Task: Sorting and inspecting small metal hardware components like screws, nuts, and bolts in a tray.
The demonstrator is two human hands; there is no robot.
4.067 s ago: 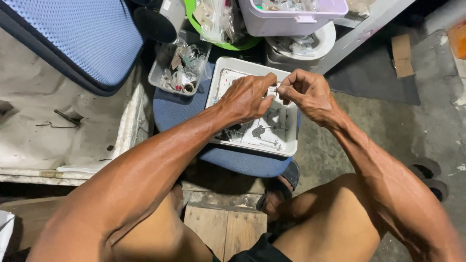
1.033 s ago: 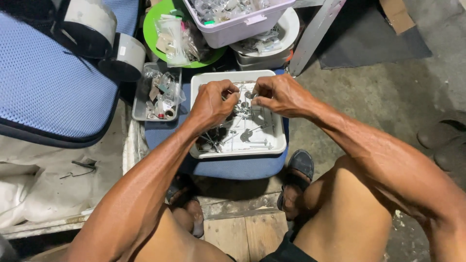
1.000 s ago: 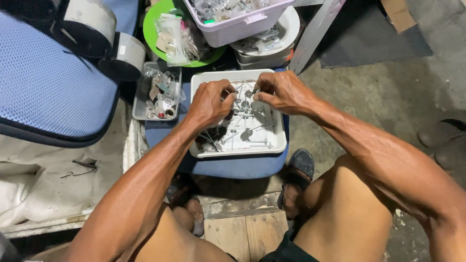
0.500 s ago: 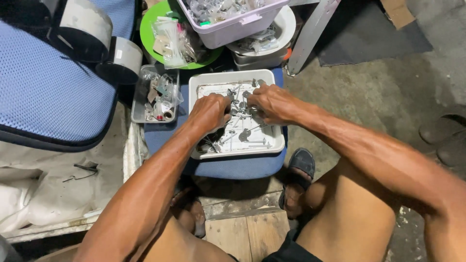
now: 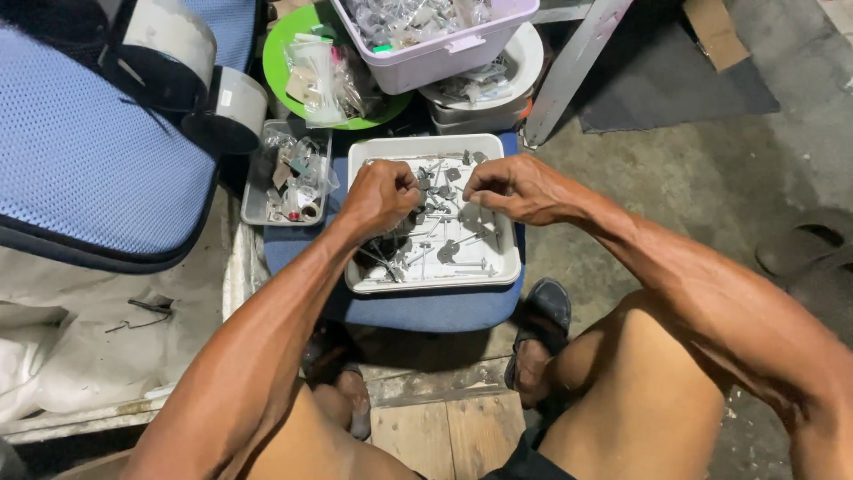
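Both hands over a shallow white tray [image 5: 511,267] that sits on a blue stool cushion [image 5: 426,311]. Left hand [image 5: 380,196] curled into a loose fist, fingertips pinched together at the tray's upper left; right hand [image 5: 515,187] likewise bunched, thumb against fingers, above the tray's upper middle. Each looks closed on something small, probably one of the metal screws and washers [image 5: 444,249] scattered across the tray floor, but the fingers hide what, so I cannot tell what either grips. Loose hardware lies directly under and between the two hands. Risk as judged: the pieces are tiny and the tray rim is low, so a slipped pinch or a nudge from a forearm could flick parts over the edge onto the concrete floor [image 5: 693,178] or tip the tray off the soft cushion. Surroundings crowded: a clear plastic box of odds and ends [image 5: 289,173] just left of the tray, a green plate with bagged parts [image 5: 293,53] behind that, a lilac bin [image 5: 444,44] stacked over a white bowl [image 5: 524,62] close behind the tray. Blue mesh chair back [image 5: 89,151] and tape rolls [image 5: 178,53] hem in the left side; knees bracket the stool
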